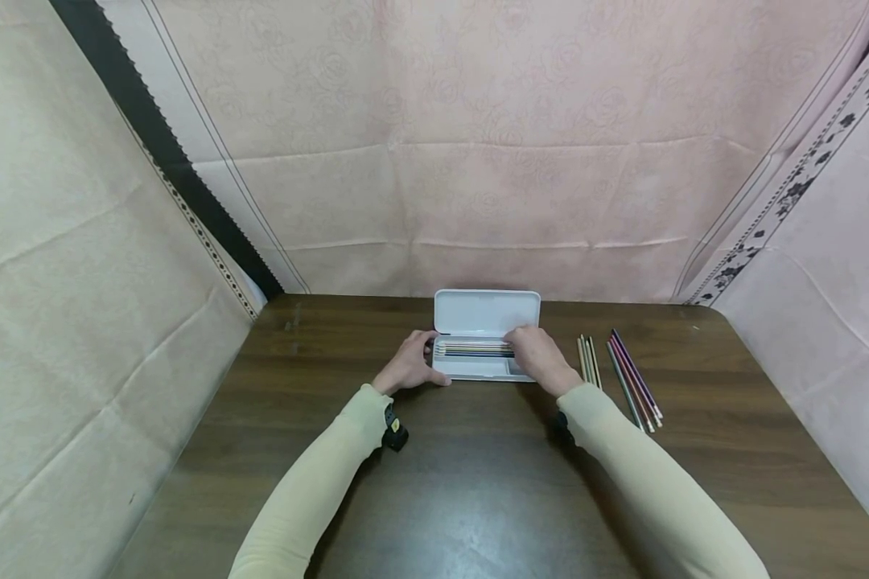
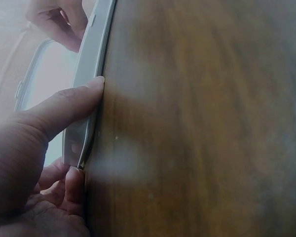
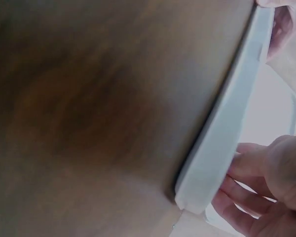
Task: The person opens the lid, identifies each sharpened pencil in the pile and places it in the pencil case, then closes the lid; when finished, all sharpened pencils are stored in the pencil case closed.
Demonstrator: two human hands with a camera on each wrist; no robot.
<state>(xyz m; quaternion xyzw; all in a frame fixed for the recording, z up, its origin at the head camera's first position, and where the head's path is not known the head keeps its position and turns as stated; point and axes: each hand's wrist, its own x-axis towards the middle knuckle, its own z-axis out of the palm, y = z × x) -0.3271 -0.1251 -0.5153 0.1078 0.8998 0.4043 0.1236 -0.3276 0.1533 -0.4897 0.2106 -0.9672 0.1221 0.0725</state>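
Note:
A white pencil case [image 1: 478, 369] lies open on the table, its lid [image 1: 487, 312] raised at the back. Several slim pencils [image 1: 471, 350] lie lengthwise in it, some pale, some dark. My left hand [image 1: 411, 362] grips the case's left end, thumb [image 2: 79, 101] along the front wall and fingers curled around the end. Bent over the right end, my right hand [image 1: 539, 354] has its fingers [image 3: 241, 197] down inside the case, by the right ends of the pencils. The case's wall hides those fingertips, so I cannot tell whether they pinch a pencil.
To the right of the case, several pale pencils [image 1: 589, 359] lie on the brown wooden table [image 1: 449, 474]. Beside them is a bundle of green, red and purple pencils [image 1: 633, 382]. Pale cloth [image 1: 492, 201] hangs behind the table and along both sides.

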